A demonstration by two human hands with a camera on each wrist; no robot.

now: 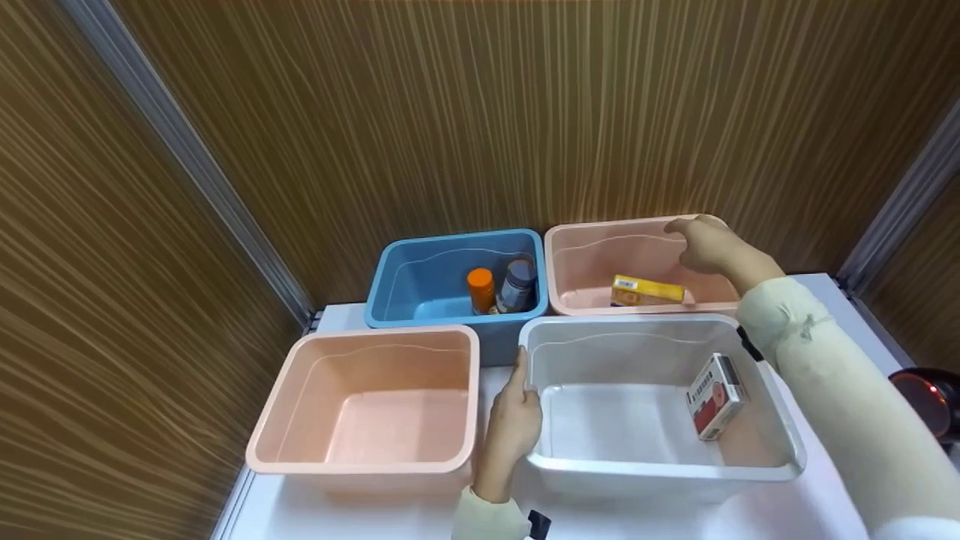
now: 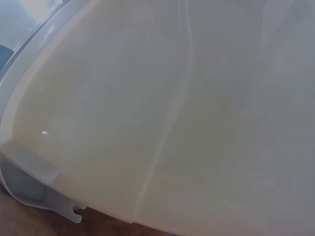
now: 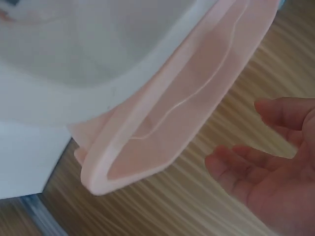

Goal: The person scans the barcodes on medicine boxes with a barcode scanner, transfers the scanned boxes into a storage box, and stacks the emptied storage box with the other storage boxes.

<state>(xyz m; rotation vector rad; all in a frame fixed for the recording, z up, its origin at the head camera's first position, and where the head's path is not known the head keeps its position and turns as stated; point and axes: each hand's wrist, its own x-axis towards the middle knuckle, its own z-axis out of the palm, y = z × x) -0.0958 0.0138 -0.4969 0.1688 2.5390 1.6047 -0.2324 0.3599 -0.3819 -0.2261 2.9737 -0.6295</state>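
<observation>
My left hand (image 1: 515,420) is at the left side of the white bin (image 1: 645,470), one straight finger along its rim. In the left wrist view, part of that hand shows below the bin's rim, outside the wall, and most fingers are hidden. Over the right end of the back pink bin (image 1: 622,226) hovers my right hand (image 1: 709,244), fingers loosely bent around nothing. A yellow box (image 1: 649,291) lies in that bin, below and left of the hand. Inside the white bin, a white-and-red box (image 1: 715,397) leans against the right wall.
A blue bin (image 1: 450,240) at the back holds an orange-capped bottle (image 1: 481,289) and a grey-capped bottle (image 1: 517,285). Front left stands another pink bin (image 1: 367,469). Wood-patterned panels (image 1: 480,112) enclose the table, and a black device (image 1: 930,405) with a red light sits at right.
</observation>
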